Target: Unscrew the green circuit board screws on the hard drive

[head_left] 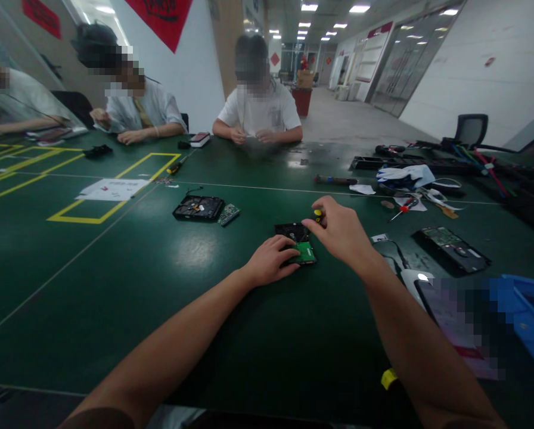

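A hard drive (294, 229) with a green circuit board (306, 252) lies on the green table in front of me. My left hand (273, 260) grips it from the left, fingers over the board and thumb along the near edge. Just above the drive's right side, my right hand (338, 229) is closed around a screwdriver (317, 214), of which only a bit of yellow and black handle shows. Its shaft and tip are hidden, so I cannot tell whether it touches the drive.
Left of the drive lie an opened hard drive (198, 208) and a loose circuit board (229, 214). On the right are another hard drive (452, 249), a red screwdriver (403, 209), gloves (405, 177), a phone (455, 325) and a blue bin (528, 316). Several people sit across the table.
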The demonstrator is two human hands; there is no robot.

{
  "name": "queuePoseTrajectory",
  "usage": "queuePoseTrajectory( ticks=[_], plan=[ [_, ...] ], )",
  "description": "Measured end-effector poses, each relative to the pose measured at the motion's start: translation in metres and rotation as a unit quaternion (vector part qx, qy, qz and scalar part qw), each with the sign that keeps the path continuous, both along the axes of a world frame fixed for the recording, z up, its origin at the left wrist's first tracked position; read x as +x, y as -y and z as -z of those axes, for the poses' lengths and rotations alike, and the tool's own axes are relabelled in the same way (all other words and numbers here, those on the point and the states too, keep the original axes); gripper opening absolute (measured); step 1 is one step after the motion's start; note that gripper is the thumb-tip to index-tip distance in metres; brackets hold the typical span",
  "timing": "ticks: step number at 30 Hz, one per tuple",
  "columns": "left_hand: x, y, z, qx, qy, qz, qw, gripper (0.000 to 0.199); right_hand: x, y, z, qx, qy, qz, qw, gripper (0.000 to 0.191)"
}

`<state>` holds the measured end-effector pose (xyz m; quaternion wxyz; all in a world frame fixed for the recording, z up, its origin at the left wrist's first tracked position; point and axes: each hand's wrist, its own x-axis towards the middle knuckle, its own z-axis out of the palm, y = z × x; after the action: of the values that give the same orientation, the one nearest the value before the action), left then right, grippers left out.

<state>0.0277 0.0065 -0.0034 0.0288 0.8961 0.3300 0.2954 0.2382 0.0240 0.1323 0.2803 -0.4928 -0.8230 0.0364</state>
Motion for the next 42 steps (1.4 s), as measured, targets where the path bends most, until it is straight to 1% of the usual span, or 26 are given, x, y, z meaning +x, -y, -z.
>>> queuePoseTrajectory(
  ticks=[2,5,10,15,25,34,42],
  plan=[
    [0.0000,0.0001,-0.0004,-0.002,0.000,0.001,1.000,0.033,-0.0003,0.0008,-0.0009,-0.010,-0.008,0.001,1.000,0.022],
    [0.0002,0.0003,-0.0010,-0.005,0.001,0.002,1.000,0.033,-0.0014,0.0013,-0.0019,0.001,0.009,0.005,1.000,0.015],
    [0.0008,0.0001,-0.0001,-0.005,-0.003,0.000,1.000,0.033,-0.0033,0.0003,-0.0012,0.031,0.016,0.031,0.999,0.018],
    [0.0012,0.0000,0.0004,-0.005,0.002,0.001,1.000,0.033,-0.0029,-0.0010,0.0003,0.046,0.009,0.028,0.999,0.015],
    [0.0007,-0.0001,0.0008,-0.008,0.004,0.001,1.000,0.033,-0.0023,-0.0028,0.0020,0.044,0.000,0.033,0.998,0.014],
    [0.0006,0.0002,-0.0007,-0.013,0.002,0.003,1.000,0.032,-0.0017,-0.0043,0.0026,0.027,-0.011,0.036,0.999,0.015],
    [0.0008,0.0006,-0.0014,-0.009,-0.004,0.000,1.000,0.034,-0.0036,-0.0002,-0.0002,0.008,-0.004,-0.010,1.000,0.013]
  ],
)
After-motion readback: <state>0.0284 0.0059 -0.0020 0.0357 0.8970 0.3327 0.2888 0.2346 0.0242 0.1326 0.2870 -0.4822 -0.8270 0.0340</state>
